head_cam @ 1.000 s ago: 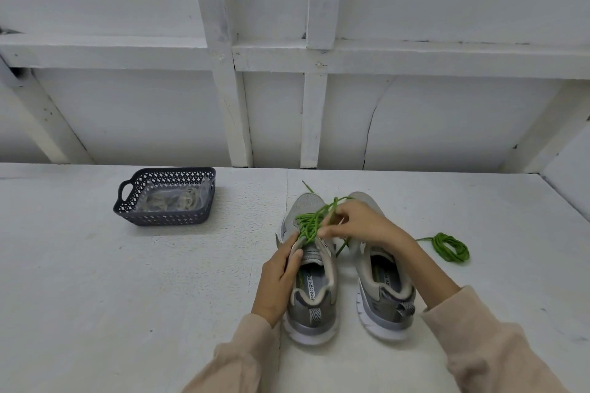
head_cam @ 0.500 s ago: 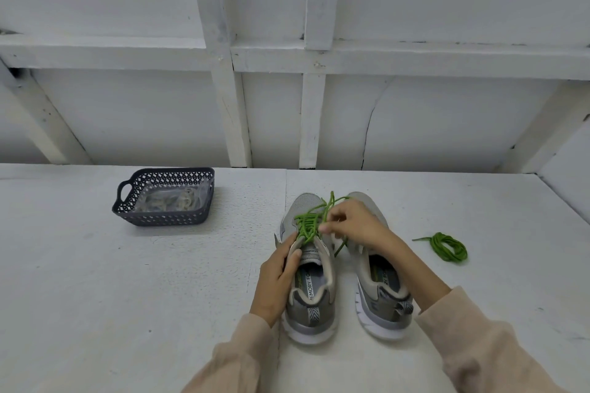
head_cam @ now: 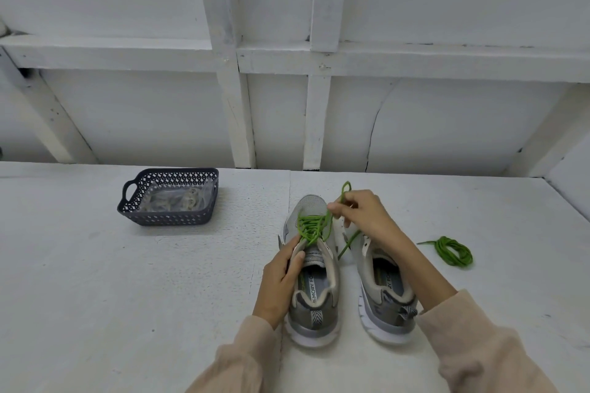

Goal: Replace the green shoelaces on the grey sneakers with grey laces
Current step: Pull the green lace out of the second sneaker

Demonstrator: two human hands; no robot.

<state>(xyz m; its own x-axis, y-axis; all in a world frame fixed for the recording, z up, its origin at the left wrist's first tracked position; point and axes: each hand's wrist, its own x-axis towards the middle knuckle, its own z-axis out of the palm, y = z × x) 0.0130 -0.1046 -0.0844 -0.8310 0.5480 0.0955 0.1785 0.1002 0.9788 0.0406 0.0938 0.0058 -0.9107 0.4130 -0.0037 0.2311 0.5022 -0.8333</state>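
Note:
Two grey sneakers stand side by side on the white table, toes pointing away. The left sneaker (head_cam: 314,293) still carries a green lace (head_cam: 311,226), bunched loosely over its eyelets. My left hand (head_cam: 281,281) grips that shoe's left collar and tongue. My right hand (head_cam: 360,214) pinches a strand of the green lace and holds it up above the toe, a loop sticking out past the fingers. The right sneaker (head_cam: 383,297) shows no lace; my right forearm crosses it. A coiled green lace (head_cam: 453,250) lies on the table to the right.
A dark perforated basket (head_cam: 169,198) stands at the back left with pale laces in a clear bag inside. A white panelled wall (head_cam: 287,105) rises directly behind the table.
My right hand has moved up and to the right, drawing the green lace strand out of the left sneaker. My left hand keeps its hold on the shoe.

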